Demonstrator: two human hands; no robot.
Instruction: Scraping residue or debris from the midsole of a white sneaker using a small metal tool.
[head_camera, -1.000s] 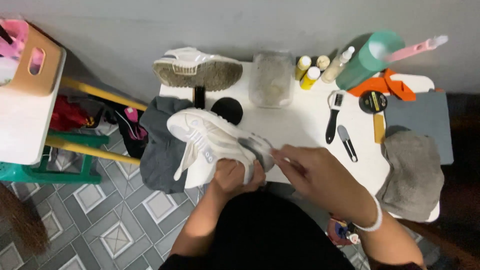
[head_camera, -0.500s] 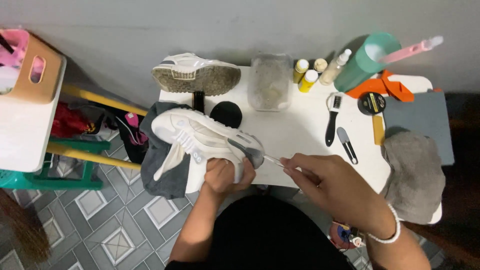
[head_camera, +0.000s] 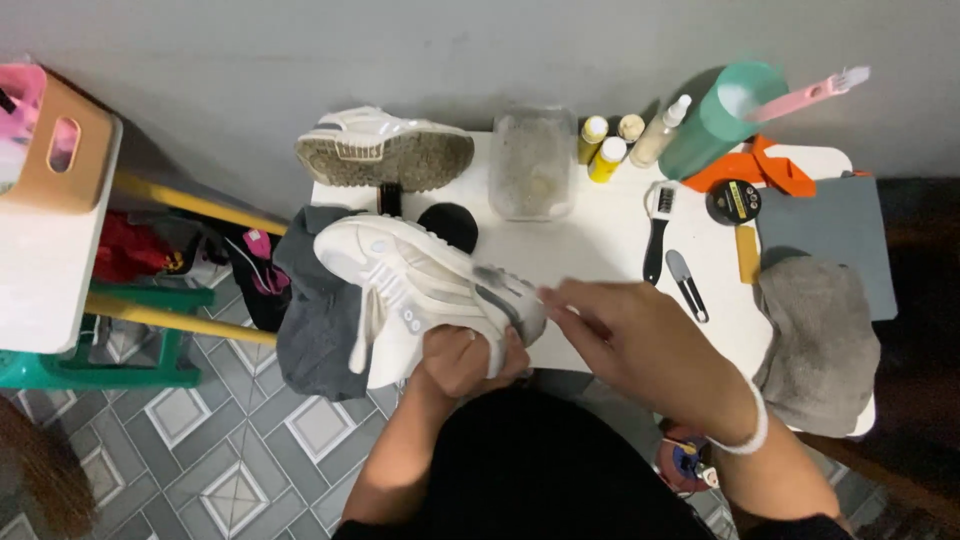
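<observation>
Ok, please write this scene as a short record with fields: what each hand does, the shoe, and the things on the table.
left hand: grips the white sneaker from below
right hand: fingers at the sneaker's heel end; whether they hold something cannot be told
second sneaker: on its side at the table's back edge, sole showing
white table: clear container, small yellow bottles, black brush, grey cloth
dark cloth: under the held sneaker

The white surface (head_camera: 600, 240) carries a clear tub (head_camera: 533, 165), yellow bottles (head_camera: 600, 150) and a green cup (head_camera: 715, 120) beyond the fingers (head_camera: 560, 300). A grey cloth (head_camera: 820, 345) lies right of them.
</observation>
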